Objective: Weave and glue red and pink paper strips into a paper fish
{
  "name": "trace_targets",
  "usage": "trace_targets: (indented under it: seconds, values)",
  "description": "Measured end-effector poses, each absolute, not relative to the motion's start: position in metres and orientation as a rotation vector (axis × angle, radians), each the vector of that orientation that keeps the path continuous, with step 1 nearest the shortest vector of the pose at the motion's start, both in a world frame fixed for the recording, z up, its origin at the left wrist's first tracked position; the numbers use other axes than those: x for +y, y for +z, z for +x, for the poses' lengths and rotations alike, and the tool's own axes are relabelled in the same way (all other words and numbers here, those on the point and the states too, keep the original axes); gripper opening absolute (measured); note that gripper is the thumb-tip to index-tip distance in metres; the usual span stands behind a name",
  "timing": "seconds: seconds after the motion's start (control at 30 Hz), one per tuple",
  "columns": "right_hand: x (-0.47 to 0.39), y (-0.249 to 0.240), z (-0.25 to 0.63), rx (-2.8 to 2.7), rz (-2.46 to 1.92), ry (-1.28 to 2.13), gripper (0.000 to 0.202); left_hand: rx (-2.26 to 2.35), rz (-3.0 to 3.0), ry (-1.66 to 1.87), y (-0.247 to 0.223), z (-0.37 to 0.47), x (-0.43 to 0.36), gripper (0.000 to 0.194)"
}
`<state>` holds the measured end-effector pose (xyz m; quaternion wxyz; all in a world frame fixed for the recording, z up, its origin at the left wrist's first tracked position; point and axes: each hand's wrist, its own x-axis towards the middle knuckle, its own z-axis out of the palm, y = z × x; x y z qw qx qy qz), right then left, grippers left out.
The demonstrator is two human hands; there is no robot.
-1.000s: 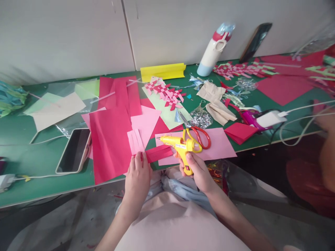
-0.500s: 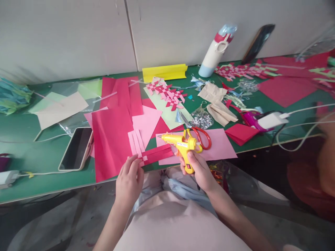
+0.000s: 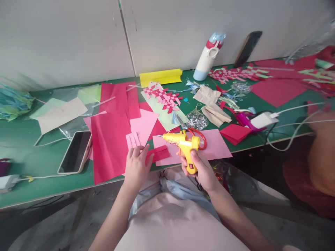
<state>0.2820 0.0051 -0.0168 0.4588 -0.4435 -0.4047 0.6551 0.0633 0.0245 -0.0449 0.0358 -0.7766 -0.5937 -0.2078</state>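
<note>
My right hand (image 3: 202, 169) is wrapped round the handle of a yellow glue gun (image 3: 183, 142), whose nozzle points left above a light pink sheet (image 3: 217, 143). At the table's front edge my left hand (image 3: 137, 162) lies with spread fingers over paper strips. The light pink strips (image 3: 133, 139) show beyond its fingertips, and the red strips (image 3: 161, 153) stick out to its right. Where the strips meet is hidden under the fingers. Red-handled scissors (image 3: 201, 139) lie behind the glue gun.
Red sheets (image 3: 111, 146) and a phone (image 3: 74, 152) lie to the left. Behind are woven paper pieces (image 3: 163, 96), a bag of beads (image 3: 196, 120), a bottle (image 3: 208, 59) and yellow paper (image 3: 161, 76). A charger with cables (image 3: 264, 120) is at right, near another person's arm (image 3: 321, 153).
My left hand has moved right and forward over the strips. The glue gun is slightly farther right, still in my right hand. The camera view has shifted a little.
</note>
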Motion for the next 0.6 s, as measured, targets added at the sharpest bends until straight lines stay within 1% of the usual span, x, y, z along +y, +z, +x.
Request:
trace_targets:
  seconds: [0.07,0.17,0.27,0.43,0.6]
  values:
    - [0.004,-0.014,0.284,-0.993,-1.076,1.614,0.046,-1.847,-2.397,-0.582,-0.047,0.068,0.036,0.033]
    - [0.003,-0.011,0.289,-0.997,-1.056,1.609,0.045,-1.878,-2.426,-0.537,-0.049,0.072,0.047,0.024]
    - [0.002,-0.009,0.293,-0.990,-1.035,1.592,0.044,-1.871,-2.461,-0.570,-0.048,0.072,0.050,0.026]
    - [0.000,-0.009,0.300,-0.975,-1.004,1.574,0.043,-1.911,-2.312,-0.786,-0.040,0.060,0.047,0.019]
    - [0.000,-0.015,0.303,-0.960,-0.992,1.559,0.042,-2.009,-2.077,-1.056,-0.020,0.037,0.038,0.013]
